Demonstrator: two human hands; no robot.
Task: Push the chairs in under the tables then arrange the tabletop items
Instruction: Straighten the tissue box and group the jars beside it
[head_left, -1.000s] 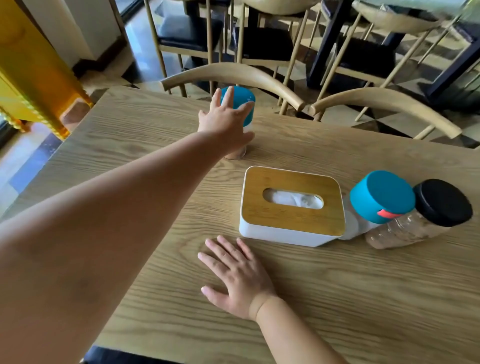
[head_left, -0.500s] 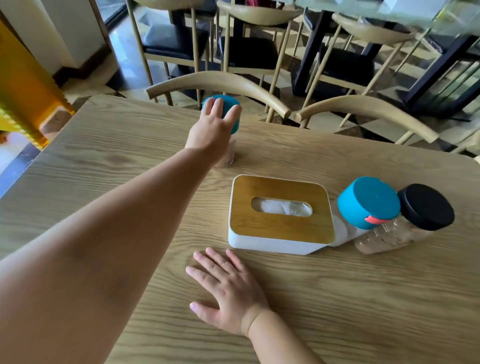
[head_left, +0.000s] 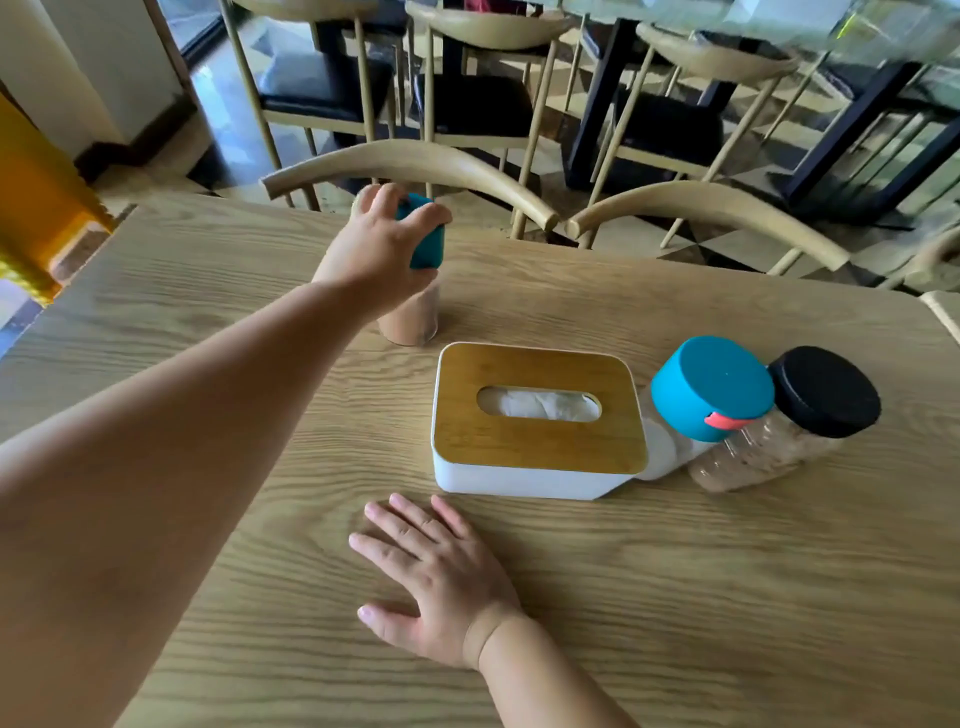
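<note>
Daylight poured in from the window at upper left as I watched, glaring off the glossy dark floor (head_left: 218, 104). The pale wood-grain table (head_left: 727, 597) was evenly lit with soft shadows. Wide-angle distortion bent the edges; the far glass-topped table (head_left: 831, 26) smeared with motion blur.

Yellow structure (head_left: 36, 192) at far left, white wall (head_left: 78, 57) behind it, checkered floor (head_left: 727, 244) beyond

Grained matt wood table (head_left: 675, 597); tissue box (head_left: 535, 426) white plastic, smooth wooden lid
</note>
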